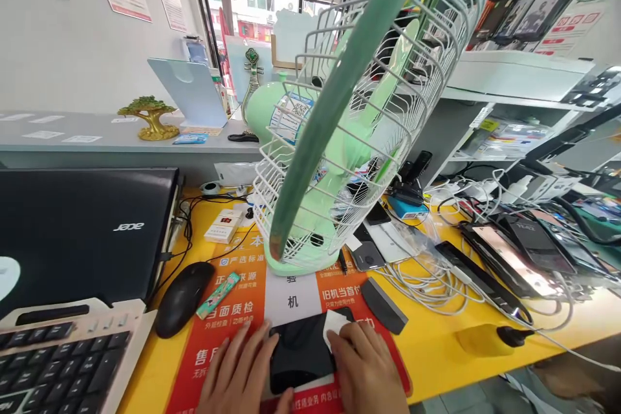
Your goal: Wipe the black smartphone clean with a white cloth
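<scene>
At the near edge of a cluttered yellow worktop (436, 352), the left hand (237, 372) lies flat steadying a black phone (298, 356) while the right hand (366, 369) presses a white wipe (334, 328) onto it, neither grip closed.

Single head-worn view, looked forward and down over the yellow desk (436, 362). Sat close: both hands (301, 372) cropped by the bottom edge, green fan (339, 142) loomed near centre and filled the upper middle. Faced the counter (97, 139) and shop window (252, 13) beyond. Wide lens, strong bending at the edges; laptop (82, 233) at left, shelves (509, 77) at right. No second view, no overlap.
</scene>
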### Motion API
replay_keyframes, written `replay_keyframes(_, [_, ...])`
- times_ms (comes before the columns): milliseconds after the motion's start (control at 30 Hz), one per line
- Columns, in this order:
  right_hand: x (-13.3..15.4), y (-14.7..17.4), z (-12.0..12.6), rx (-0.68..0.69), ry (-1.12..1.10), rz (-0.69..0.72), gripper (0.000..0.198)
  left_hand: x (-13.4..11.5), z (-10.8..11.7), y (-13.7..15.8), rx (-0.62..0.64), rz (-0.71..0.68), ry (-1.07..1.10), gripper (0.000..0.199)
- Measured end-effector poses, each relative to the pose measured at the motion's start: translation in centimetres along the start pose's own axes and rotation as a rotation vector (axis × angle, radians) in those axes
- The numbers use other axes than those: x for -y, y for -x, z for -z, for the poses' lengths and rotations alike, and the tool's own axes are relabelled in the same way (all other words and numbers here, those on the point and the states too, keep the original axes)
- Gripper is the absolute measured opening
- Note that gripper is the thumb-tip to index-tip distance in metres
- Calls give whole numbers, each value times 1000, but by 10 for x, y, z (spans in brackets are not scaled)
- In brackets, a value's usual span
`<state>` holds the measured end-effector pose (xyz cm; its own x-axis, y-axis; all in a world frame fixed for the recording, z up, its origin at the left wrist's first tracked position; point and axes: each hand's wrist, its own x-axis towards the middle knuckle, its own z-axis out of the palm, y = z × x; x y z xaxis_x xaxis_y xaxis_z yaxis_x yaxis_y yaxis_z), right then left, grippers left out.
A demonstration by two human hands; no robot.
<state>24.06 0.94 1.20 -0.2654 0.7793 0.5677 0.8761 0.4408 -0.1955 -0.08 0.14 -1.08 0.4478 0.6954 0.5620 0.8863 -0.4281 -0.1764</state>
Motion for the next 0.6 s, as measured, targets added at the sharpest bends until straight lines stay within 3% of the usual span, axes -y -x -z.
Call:
replay_keyframes(133, [35, -6, -27, -47, -100, 13, 21, -2, 3, -7, 98, 8, 25, 52])
replay_keyframes(233, [49, -8, -33, -73, -129, 86, 15, -2, 2, -7, 114, 24, 92, 54])
replay_keyframes(333, [35, -4, -19, 13, -171, 73, 14, -1, 2, -8, 103, 35, 119, 55])
replay_keyframes(467, [-7, 2, 8, 121, -127, -78, 16, -2, 7, -13, 125, 49, 136, 56])
replay_keyframes(600, [-17, -9, 3, 79, -81, -167, 16, -2, 10, -15, 169, 55, 159, 61])
